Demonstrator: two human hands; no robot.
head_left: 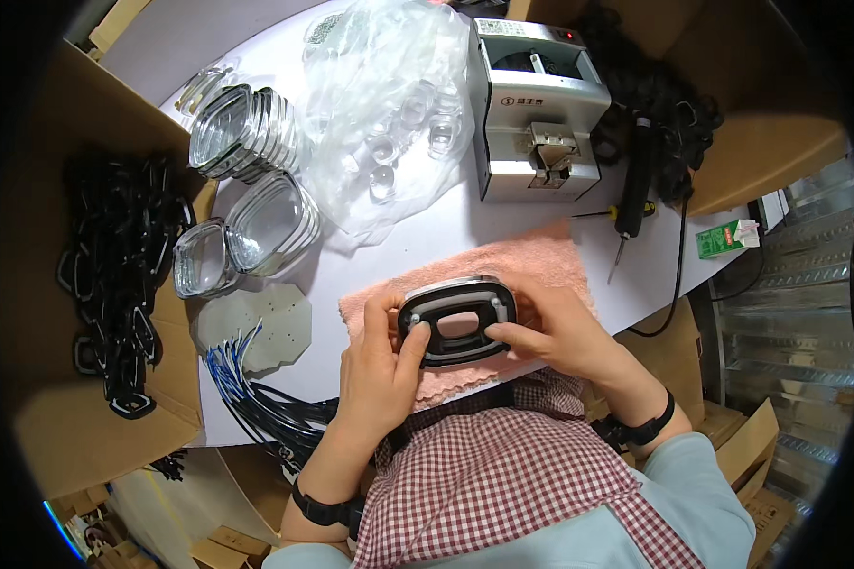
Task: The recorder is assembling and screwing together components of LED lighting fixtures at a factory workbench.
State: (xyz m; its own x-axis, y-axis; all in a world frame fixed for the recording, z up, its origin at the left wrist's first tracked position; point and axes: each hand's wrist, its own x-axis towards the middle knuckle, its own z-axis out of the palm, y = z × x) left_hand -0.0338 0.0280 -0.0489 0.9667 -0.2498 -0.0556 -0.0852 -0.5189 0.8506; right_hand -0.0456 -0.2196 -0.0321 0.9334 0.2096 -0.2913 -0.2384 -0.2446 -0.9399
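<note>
Between my two hands is a black rounded-rectangular frame [443, 356] with a silvery rim and an oblong opening through its middle. My left hand [385, 365] grips its left side, thumb pressed on the inner face. On the right side, my right hand [547, 327] holds it the same way, with its thumb near the opening. The frame is tilted toward me above a pink cloth [550, 256], which shows through the opening. My fingers behind the frame are partly hidden.
Stacked clear lens covers [273, 223] stand left, beside a bag of clear domed pieces [389, 123]. A silver machine [546, 104] is behind the cloth; an electric screwdriver [639, 180] hangs right of it. Wires [256, 394] lie front left. A carton of black frames [128, 256] flanks the table.
</note>
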